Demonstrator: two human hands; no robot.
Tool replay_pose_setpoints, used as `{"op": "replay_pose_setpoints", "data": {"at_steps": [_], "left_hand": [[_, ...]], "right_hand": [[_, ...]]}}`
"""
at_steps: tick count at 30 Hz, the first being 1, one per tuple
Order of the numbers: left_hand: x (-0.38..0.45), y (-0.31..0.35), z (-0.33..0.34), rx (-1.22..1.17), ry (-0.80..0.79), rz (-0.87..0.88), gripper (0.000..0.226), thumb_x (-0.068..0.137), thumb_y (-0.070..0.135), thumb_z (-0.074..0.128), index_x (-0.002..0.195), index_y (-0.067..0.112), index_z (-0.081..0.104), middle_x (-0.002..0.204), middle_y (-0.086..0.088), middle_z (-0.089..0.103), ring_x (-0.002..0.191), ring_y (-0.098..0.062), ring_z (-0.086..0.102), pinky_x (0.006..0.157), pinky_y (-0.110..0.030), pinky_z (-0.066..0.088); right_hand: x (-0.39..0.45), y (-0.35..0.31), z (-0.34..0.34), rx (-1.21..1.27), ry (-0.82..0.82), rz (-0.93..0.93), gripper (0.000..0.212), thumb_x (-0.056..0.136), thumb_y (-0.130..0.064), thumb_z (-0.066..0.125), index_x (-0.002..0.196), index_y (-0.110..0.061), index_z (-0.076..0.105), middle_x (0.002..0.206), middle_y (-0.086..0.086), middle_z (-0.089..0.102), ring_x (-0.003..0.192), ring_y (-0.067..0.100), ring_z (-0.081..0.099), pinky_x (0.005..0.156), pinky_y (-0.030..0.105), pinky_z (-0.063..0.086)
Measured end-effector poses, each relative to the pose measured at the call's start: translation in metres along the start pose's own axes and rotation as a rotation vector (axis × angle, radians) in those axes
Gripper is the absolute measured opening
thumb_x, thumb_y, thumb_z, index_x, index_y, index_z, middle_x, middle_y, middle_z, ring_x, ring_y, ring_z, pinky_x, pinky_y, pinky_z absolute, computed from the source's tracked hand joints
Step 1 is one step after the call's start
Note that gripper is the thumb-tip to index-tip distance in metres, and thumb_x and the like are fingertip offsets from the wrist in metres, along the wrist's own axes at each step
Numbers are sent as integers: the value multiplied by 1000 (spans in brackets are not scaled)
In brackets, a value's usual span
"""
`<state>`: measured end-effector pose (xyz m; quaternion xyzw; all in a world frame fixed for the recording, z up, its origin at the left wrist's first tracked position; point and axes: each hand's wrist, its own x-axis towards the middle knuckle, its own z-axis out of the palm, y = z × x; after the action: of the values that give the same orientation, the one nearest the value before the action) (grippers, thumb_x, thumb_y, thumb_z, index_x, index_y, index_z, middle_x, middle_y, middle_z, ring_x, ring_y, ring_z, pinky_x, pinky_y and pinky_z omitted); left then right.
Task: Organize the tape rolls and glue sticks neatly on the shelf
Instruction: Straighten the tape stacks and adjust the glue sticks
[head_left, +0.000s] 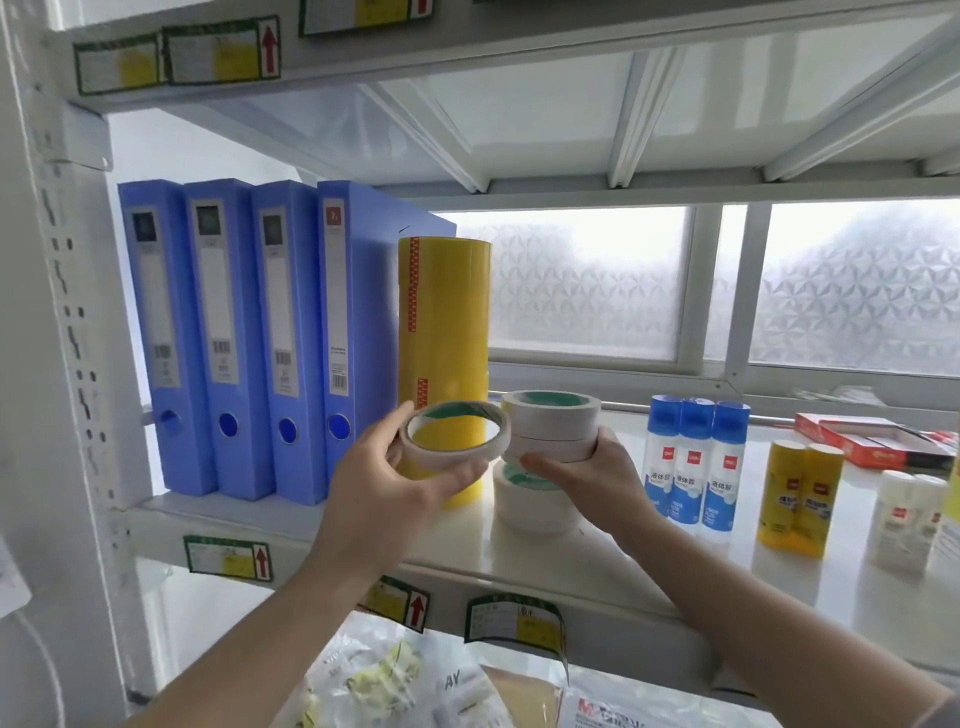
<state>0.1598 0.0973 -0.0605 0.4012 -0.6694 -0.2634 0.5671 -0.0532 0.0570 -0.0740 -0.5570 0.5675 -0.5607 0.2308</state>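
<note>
Head view. Left hand (410, 470) pinches one tape roll (455, 434), tilted, approx. centre frame. Right hand (592, 475) grips a short stack of rolls (550, 431), lifted above the base stack (535, 501) on the shelf (597, 561).

Recommended: lower the held stack square onto the base, then cap w/ the single roll, rims aligned.

Clearance: yellow roll column (444, 338) close at 9 o'clock; glue bottles (696, 462) at 3 o'clock; shelf front edge near at 6 o'clock.

four blue binders (249, 338) stand beside a tall yellow roll (444, 332) with a red patterned strip. the tape rolls (550, 431) are white with green inside, the glue bottles (693, 462) white and blue with blue caps, the glue sticks (800, 499) yellow with white caps. the shelf (649, 561) is white and the window (587, 286) has a frosted triangle pattern.
</note>
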Motion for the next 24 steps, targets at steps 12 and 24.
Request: {"op": "replay_pose_setpoints", "data": {"at_steps": [12,24], "left_hand": [[56,34,51,20,13,18,87,62,45,84,135,18,46,113,18,57,120,-7,49,96,-20,38],[67,11,81,162,-63,-77,96,63,45,83,141,11,39,133,0,54,120,-13,50,93,-20,41]], "right_hand": [[-4,9,6,-70,-40,-25,69,60,-33,87,112,-20,45,100,-5,61,92,13,59,70,22,47],[-7,12,4,31,-50,-73,67,59,-31,88,111,-26,45,99,-3,64,90,10,64,73,26,56]]}}
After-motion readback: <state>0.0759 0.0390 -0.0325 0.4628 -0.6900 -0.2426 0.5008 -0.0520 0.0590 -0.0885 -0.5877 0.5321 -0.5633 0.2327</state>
